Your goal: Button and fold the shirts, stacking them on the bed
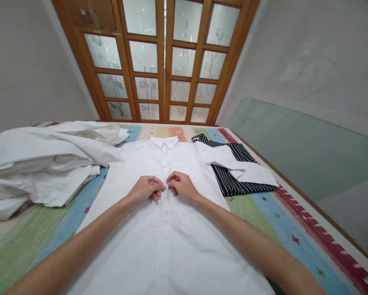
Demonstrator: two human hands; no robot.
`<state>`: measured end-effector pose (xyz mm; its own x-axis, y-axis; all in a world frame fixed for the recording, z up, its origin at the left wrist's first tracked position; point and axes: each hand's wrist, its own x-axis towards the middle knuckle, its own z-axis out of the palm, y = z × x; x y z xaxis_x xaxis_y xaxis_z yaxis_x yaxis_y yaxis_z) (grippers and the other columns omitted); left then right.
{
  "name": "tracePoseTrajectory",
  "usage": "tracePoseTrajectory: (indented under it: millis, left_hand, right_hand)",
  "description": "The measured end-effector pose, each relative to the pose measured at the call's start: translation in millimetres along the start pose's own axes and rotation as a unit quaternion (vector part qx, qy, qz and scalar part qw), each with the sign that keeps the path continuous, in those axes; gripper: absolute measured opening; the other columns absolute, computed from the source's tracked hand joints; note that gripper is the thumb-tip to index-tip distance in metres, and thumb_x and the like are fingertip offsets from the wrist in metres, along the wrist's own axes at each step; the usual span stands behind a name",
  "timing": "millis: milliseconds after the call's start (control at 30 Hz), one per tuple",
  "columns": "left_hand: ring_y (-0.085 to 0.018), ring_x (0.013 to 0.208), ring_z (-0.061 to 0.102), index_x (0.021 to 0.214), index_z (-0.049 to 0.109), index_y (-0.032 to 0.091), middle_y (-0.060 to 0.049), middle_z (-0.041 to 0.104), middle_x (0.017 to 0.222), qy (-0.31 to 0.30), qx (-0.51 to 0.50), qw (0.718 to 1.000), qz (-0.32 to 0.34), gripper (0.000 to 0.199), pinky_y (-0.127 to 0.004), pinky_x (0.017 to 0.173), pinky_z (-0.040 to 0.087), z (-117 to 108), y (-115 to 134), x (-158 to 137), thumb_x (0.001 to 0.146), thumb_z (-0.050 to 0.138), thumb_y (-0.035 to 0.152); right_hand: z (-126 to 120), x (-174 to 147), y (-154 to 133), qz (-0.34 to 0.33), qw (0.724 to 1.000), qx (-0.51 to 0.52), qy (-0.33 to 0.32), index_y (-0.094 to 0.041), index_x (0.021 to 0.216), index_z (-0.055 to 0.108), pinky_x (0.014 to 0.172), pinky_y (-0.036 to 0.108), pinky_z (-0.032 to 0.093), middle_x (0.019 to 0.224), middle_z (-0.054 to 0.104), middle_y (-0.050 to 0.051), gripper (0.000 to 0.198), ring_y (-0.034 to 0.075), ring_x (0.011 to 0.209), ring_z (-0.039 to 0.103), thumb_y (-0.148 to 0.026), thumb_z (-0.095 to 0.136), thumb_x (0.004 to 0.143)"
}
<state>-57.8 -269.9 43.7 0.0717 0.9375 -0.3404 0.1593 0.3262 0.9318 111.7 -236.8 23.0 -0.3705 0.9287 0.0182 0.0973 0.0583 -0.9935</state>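
A white button-up shirt point(134, 246) lies spread face up in front of me, its collar point(164, 141) at the far end. Down its middle runs the button placket point(165, 164), with small buttons showing above my hands. My left hand point(148, 187) pinches the placket's edge from the left. From the right, my right hand point(180, 186) pinches the same spot, fingertips almost meeting the left ones. Whether a button sits between the fingers is hidden. The shirt's right-side sleeve point(254, 172) is bent outward over a folded black-and-white striped garment point(233, 188).
Crumpled white garments point(48, 164) are heaped on the left, touching the shirt's left sleeve. Everything rests on a colourful striped cover point(273, 221). Beyond its far edge stand wooden doors with glass panes point(148, 57). A pale green panel point(294, 139) leans along the right wall.
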Motion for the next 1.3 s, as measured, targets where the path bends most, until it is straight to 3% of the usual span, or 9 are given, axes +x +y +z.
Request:
tracePoseTrajectory:
  millis: [133, 400, 633, 1100, 1300]
  left_hand:
    - [-0.009, 0.041, 0.057, 0.07, 0.066, 0.013, -0.001, 0.066, 0.055, 0.008, 0.02, 1.0, 0.015, 0.022, -0.02, 0.041, 0.045, 2.4, 1.4, -0.7, 0.067, 0.074, 0.033]
    - [-0.011, 0.038, 0.055, 0.072, 0.066, 0.013, 0.0, 0.063, 0.051, -0.001, 0.051, 0.998, 0.032, 0.036, -0.022, 0.041, 0.047, 4.4, -2.3, 0.6, 0.066, 0.078, 0.046]
    - [-0.012, 0.037, 0.055, 0.068, 0.066, 0.013, -0.002, 0.064, 0.051, 0.045, 0.11, 0.992, 0.041, 0.043, -0.022, 0.037, 0.044, 8.7, 0.0, -1.8, 0.07, 0.073, 0.056]
    - [-0.01, 0.04, 0.056, 0.069, 0.064, 0.014, -0.002, 0.066, 0.052, 0.005, 0.063, 0.997, 0.038, 0.019, -0.019, 0.038, 0.042, 5.0, -0.9, 0.2, 0.069, 0.072, 0.031]
    - [-0.008, 0.035, 0.051, 0.065, 0.061, 0.014, -0.002, 0.066, 0.05, 0.005, 0.05, 0.998, 0.042, 0.024, -0.018, 0.038, 0.038, 3.6, -2.4, 0.9, 0.068, 0.076, 0.033]
  right_hand:
    - [-1.2, 0.4, 1.3, -0.002, 0.999, 0.033, -0.01, -0.018, 0.073, 0.059, 0.037, 0.018, 0.034, 0.059, 0.064, -0.002, 0.016, 0.008, 0.037, 0.05, -0.019, 0.047, 0.063]
    - [-1.8, -0.7, 3.1, -0.002, 0.998, 0.053, -0.016, -0.017, 0.073, 0.06, 0.035, 0.018, 0.031, 0.06, 0.062, -0.001, 0.018, 0.009, 0.037, 0.052, -0.024, 0.045, 0.065]
    - [-1.7, -1.5, -1.6, -0.01, 0.999, 0.048, -0.022, -0.017, 0.069, 0.06, 0.035, 0.018, 0.03, 0.057, 0.059, -0.001, 0.017, 0.009, 0.037, 0.052, -0.028, 0.048, 0.067]
    - [-1.1, -1.1, 0.4, -0.012, 1.0, 0.019, -0.01, -0.018, 0.073, 0.058, 0.039, 0.019, 0.038, 0.061, 0.065, -0.002, 0.013, 0.008, 0.037, 0.051, -0.02, 0.047, 0.065]
    - [-1.3, -2.0, 0.8, -0.022, 0.999, -0.027, -0.002, -0.018, 0.076, 0.057, 0.041, 0.019, 0.04, 0.059, 0.064, -0.004, 0.012, 0.009, 0.04, 0.053, -0.017, 0.058, 0.064]
